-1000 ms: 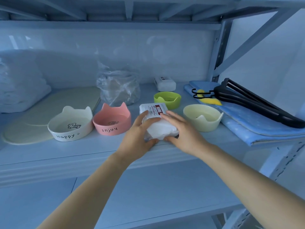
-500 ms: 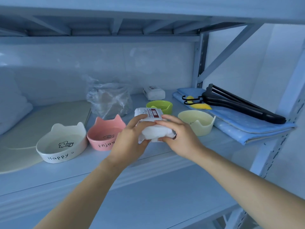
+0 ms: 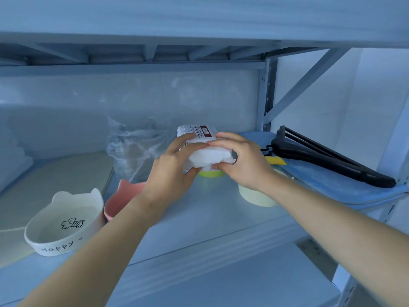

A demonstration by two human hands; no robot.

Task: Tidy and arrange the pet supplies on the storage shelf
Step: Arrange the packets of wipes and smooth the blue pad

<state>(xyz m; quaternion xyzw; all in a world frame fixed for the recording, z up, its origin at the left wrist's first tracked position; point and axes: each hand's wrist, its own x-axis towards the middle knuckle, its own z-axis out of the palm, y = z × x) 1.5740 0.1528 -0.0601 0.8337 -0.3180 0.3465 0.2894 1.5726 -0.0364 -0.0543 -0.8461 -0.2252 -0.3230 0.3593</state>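
Four bowls (image 3: 64,224) (image 3: 126,198) (image 3: 210,173) (image 3: 256,197), one packet (image 3: 208,154)

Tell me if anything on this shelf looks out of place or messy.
The crumpled clear plastic bag behind the pink bowl looks untidy, and black hangers lie on the folded blue cloth, odd among pet supplies.

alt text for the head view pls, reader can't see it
The left hand and right hand hold a white packet above a grey shelf. On the shelf: a white bowl, pink bowl, green bowl, yellow bowl, clear bag, and black hangers on a blue cloth at right.
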